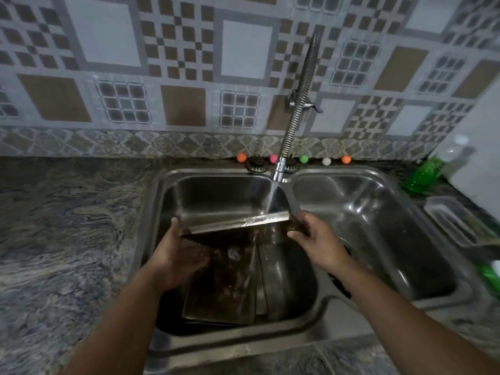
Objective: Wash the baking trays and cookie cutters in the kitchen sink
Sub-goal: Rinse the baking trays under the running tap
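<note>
A kitchen wall of patterned grey, white and brown tiles [178, 50] rises behind a speckled stone desk [59, 226] that carries a double stainless steel sink [305, 307]. A flexible coiled tap [295, 115] hangs from the wall and pours water [272, 198] into the left basin.

Both hands are inside that left basin, holding one baking tray [238, 224] tilted on edge under the stream. The left hand [176, 255] grips the tray's left end, thumb over the rim and fingers spread beneath. The right hand [315, 239] grips the tray's right end, fingers curled round its edge. The hands are well apart, one at each end.

More baking trays [224, 288] lie stacked in the bottom of the left basin, below the held one (dark and wet, details blurred).

Small coloured balls [241, 157] sit in a row along the sink's back ledge. On the desk to the right stand a green bottle [422, 174] and a clear plastic container [457, 223].
</note>
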